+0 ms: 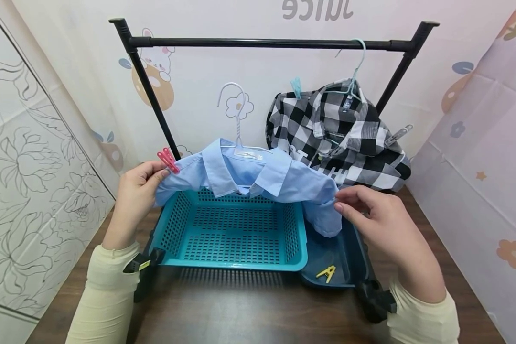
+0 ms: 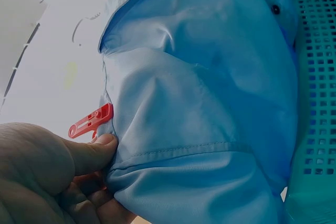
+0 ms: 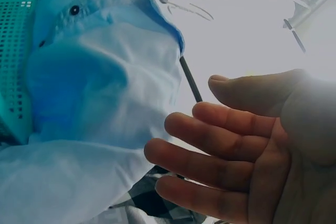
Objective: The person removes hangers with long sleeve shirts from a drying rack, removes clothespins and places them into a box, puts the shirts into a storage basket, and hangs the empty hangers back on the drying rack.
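A light blue collared shirt is spread on a white wire hanger, its hook free of the rack. My left hand pinches the shirt's shoulder at the left between thumb and fingers. Right beside the thumb, a red clothespin is clipped to the same shoulder edge. My right hand is by the other sleeve, its fingers relaxed. In the right wrist view the fingers hold nothing and thumb and fingertips stand apart. The shirt's lower part is hidden in the head view.
Below the shirt is a teal perforated basket. A dark blue tray beside it holds a yellow clothespin. From the black rack a black-and-white checked shirt hangs at the right, with a blue clothespin and a grey clothespin.
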Available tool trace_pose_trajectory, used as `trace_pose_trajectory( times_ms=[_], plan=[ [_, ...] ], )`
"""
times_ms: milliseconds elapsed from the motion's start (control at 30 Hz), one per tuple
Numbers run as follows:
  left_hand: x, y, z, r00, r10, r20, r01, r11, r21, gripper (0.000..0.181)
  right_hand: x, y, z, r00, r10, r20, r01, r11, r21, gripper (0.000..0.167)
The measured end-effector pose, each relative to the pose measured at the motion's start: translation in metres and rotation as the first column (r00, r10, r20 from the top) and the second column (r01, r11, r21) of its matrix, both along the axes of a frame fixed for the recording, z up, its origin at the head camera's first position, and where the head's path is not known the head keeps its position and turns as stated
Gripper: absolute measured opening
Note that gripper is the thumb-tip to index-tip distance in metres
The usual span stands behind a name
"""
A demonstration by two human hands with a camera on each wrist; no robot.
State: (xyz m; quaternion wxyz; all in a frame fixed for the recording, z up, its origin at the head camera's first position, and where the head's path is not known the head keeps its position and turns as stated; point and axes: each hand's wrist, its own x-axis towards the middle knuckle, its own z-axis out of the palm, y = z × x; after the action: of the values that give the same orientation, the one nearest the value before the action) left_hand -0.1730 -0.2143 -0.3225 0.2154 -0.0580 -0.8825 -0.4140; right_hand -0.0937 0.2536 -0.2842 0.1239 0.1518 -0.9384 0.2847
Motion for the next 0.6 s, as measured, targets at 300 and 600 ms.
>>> trace_pose_trajectory(
  times_ms=[300, 600],
  plan=[
    [0.001, 0.0, 0.002, 1.0, -0.004, -0.005, 0.004, 1.0, -0.004, 0.025, -0.004, -0.026, 0.01, 0.989, 0.145, -0.03, -0.144, 0.989, 0.037, 0.018],
    [0.003, 0.001, 0.003, 1.0, -0.004, -0.003, 0.004, 1.0, -0.004, 0.025, -0.01, -0.054, 0.023, 0.947, 0.307, -0.091, -0.3, 0.95, 0.082, 0.016]
  ],
)
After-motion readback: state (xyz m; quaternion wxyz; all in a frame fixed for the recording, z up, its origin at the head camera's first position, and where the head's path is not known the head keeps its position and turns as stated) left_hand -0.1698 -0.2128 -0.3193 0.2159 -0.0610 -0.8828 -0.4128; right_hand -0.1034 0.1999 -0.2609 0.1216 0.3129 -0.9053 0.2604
